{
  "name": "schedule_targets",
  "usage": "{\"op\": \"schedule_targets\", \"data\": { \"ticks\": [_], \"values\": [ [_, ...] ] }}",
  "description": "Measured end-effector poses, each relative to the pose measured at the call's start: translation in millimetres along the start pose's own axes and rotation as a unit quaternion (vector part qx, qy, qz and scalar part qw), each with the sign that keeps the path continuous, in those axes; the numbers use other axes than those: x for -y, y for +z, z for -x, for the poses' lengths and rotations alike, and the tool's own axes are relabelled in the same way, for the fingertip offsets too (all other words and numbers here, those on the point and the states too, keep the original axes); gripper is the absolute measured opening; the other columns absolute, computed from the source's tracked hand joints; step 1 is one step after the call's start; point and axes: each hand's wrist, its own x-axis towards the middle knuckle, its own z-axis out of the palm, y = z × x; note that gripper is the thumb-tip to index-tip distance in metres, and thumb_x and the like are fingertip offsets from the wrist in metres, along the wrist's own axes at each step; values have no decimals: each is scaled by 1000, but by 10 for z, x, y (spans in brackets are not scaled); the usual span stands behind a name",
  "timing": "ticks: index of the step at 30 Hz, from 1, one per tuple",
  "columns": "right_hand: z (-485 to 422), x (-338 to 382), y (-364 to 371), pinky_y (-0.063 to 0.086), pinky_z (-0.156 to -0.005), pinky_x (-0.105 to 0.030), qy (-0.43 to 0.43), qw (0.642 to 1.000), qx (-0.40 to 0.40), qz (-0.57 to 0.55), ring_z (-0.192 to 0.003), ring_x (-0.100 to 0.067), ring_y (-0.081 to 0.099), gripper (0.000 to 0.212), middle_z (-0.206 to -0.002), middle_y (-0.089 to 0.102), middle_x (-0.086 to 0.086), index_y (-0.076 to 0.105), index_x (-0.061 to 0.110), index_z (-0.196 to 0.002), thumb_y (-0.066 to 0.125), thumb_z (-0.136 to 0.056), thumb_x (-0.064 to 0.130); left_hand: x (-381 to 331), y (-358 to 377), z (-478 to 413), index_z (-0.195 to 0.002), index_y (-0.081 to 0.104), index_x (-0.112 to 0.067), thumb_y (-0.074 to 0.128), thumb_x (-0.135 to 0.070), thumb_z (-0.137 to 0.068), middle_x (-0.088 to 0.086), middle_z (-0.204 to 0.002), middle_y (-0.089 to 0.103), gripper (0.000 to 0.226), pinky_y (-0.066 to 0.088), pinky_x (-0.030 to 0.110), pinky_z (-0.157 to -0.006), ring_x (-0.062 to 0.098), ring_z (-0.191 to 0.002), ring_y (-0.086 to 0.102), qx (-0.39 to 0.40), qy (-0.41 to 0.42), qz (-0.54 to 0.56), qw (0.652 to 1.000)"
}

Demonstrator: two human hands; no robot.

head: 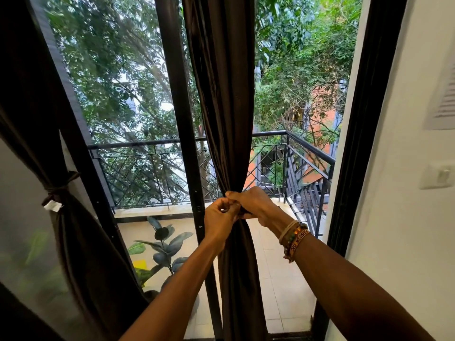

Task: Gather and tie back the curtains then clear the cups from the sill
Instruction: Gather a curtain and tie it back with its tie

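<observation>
Both your left hand [220,219] and right hand [254,203] pinch the tie band [246,212] round the middle curtain [221,94] by the centre door post [177,119], so keep folds bunched and cinch snug.

Black balcony railing [147,143], broad-leaved plant [161,233] (on the balcony floor), wall switch [439,177], trees [118,77] beyond

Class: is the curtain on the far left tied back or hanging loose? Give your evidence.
Tied back: a knotted band cinches the left curtain into a narrow waist, the cloth flaring below it.
</observation>
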Motion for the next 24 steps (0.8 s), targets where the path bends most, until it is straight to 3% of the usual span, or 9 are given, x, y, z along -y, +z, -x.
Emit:
{"op": "schedule_targets", "data": {
  "ticks": [5,9,11,13,15,17,20,22,24],
  "values": [
    [-6,20,92,62,-77,-38,33,999,-10,-35,-77,-21,72,26,-81,74,-8,72,7,-82,74,-87,33,-2,43,24,-87,68,-18,89,-22,-67,-3,-79,72,29,60,26,-70,12,-72,70,-60,76,-141,985],
    [-25,63,67,61,-81,-44,52,997,6,-51,-74,-23,73,25,-80,75,-11,71,5,-84,77,-84,29,20,64,48,-93,69,-20,86,-25,-73,-7,-86,70,26,50,8,-65,2,-76,66,-78,133,-197,968],
    [-35,85,20,62,-77,-43,63,997,19,-51,-48,-14,65,24,-63,70,-7,69,2,-86,77,-86,25,63,32,44,-97,72,-22,80,-20,-80,-5,-92,72,19,54,13,-71,3,-82,67,-61,151,-203,965],
    [-36,99,-28,62,-72,-39,70,996,35,-40,-36,-9,55,23,-54,64,-4,67,-1,-92,75,-87,20,114,-10,45,-101,74,-22,73,-12,-85,-5,-96,72,18,59,26,-79,3,-86,68,-59,155,-209,964],
    [-35,97,-44,62,-69,-38,66,997,44,-26,-43,-11,62,27,-67,69,-7,67,-3,-101,76,-87,18,151,-37,63,-103,75,-19,70,-7,-87,-4,-97,73,21,59,31,-82,4,-88,68,-64,151,-200,966],
    [-48,96,-60,63,-67,-37,57,997,49,-9,-62,-17,72,30,-85,74,-12,68,-3,-105,76,-86,19,188,-47,72,-105,75,-17,67,-3,-89,-4,-98,74,23,58,32,-85,6,-91,69,-61,147,-184,970],
    [-44,100,-106,63,-70,-40,49,996,69,6,-81,-28,75,28,-98,73,-20,67,-5,-106,73,-89,16,225,-89,74,-104,76,-17,64,0,-89,-3,-98,75,25,58,37,-87,11,-94,71,-44,137,-145,979],
    [-37,95,-140,63,-66,-39,44,995,82,18,-82,-30,75,23,-98,72,-22,64,-7,-105,66,-94,13,214,-103,88,-106,73,-16,64,1,-90,1,-98,75,24,59,37,-85,16,-95,72,-32,126,-97,987],
    [-46,103,-157,62,-58,-36,38,995,86,39,-70,-27,74,14,-89,72,-20,62,-4,-101,58,-99,9,159,-96,107,-105,68,-15,64,5,-90,7,-93,75,25,59,33,-80,21,-92,72,-37,81,-10,996]
  ]
}}
